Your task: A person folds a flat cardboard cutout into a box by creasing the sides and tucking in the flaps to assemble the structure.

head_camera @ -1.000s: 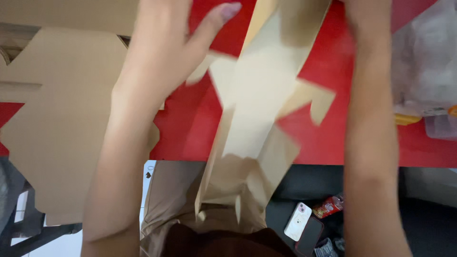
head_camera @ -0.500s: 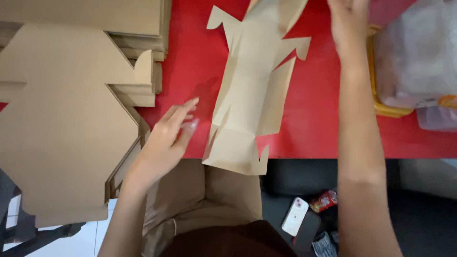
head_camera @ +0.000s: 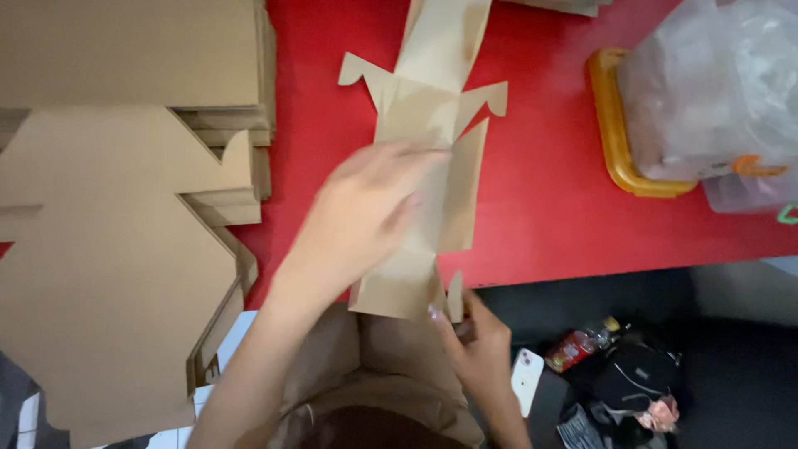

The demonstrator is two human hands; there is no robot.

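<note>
A flat die-cut brown cardboard blank [head_camera: 432, 116] with side flaps lies lengthwise on the red table [head_camera: 540, 191], its near end hanging over the table's front edge. My left hand [head_camera: 366, 212] lies flat on the middle of the blank, fingers spread and blurred. My right hand [head_camera: 474, 337] is below the table edge and pinches the blank's small near flap [head_camera: 453, 299] between thumb and fingers.
Stacks of flat brown cardboard blanks [head_camera: 125, 208] fill the left side. A yellow-rimmed tray [head_camera: 615, 141] with clear plastic bags [head_camera: 715, 91] stands at the right. Below the table edge lie a white phone [head_camera: 525, 381], a small bottle [head_camera: 582, 345] and a dark bag [head_camera: 640, 382].
My left hand moved from the table's front edge onto the middle of the blank. My right hand came down from the blank's far end to its near flap. The view shifted.
</note>
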